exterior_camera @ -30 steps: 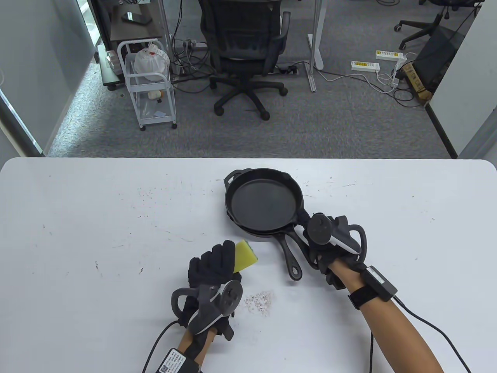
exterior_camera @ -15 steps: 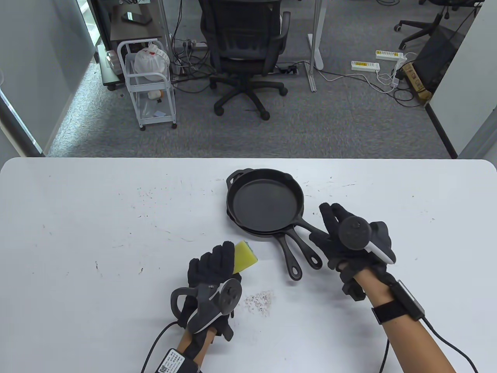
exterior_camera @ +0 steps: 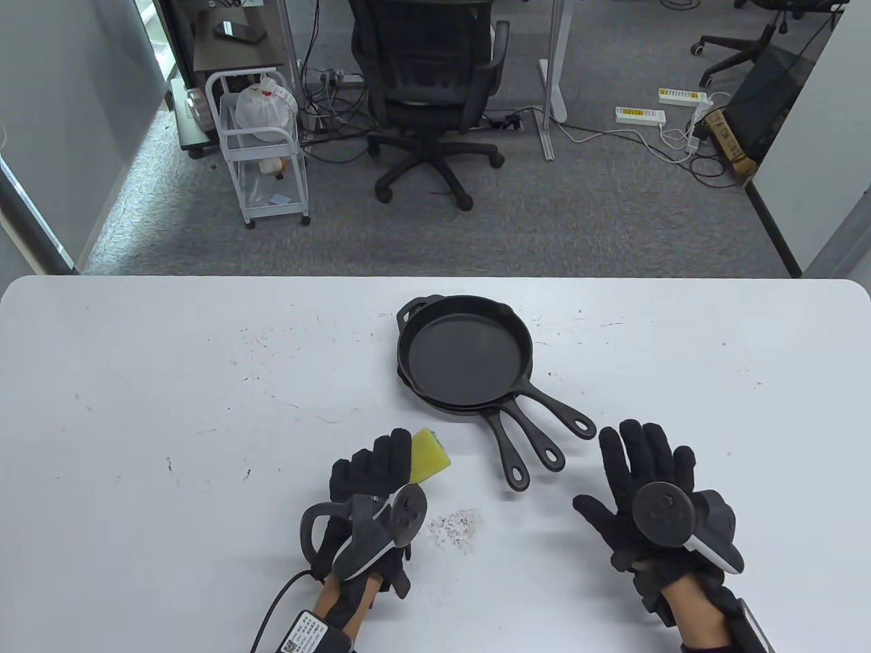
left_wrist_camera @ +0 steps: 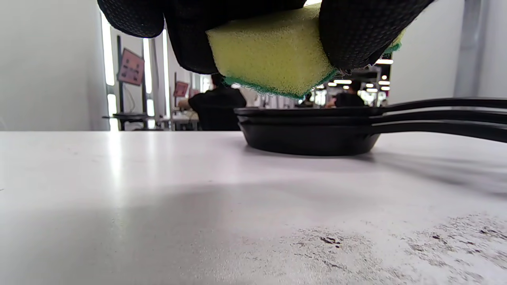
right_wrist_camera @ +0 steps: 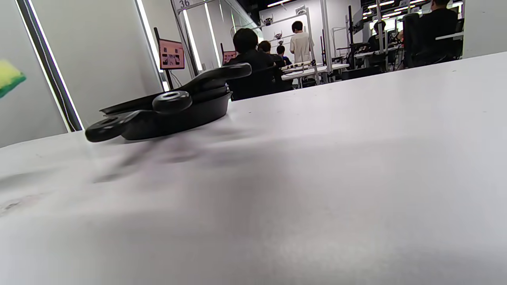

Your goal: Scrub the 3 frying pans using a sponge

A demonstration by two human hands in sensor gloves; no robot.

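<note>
Near the table's (exterior_camera: pixel 136 381) front edge we pinch the sponge (exterior_camera: pixel 431 461) in our left hand (exterior_camera: pixel 371 476), ready for the stacked pans (exterior_camera: pixel 463 354), while our right hand (exterior_camera: pixel 639 476) lies released, fingers spread.

You can read only one thing for certain: the number "36" on a white frame post (right_wrist_camera: pixel 183 4) at the top of the right wrist view, above the red wall screen (right_wrist_camera: pixel 171 54). The white label (exterior_camera: pixel 300 634) on the left wrist unit carries print and a code, too small to read.
</note>
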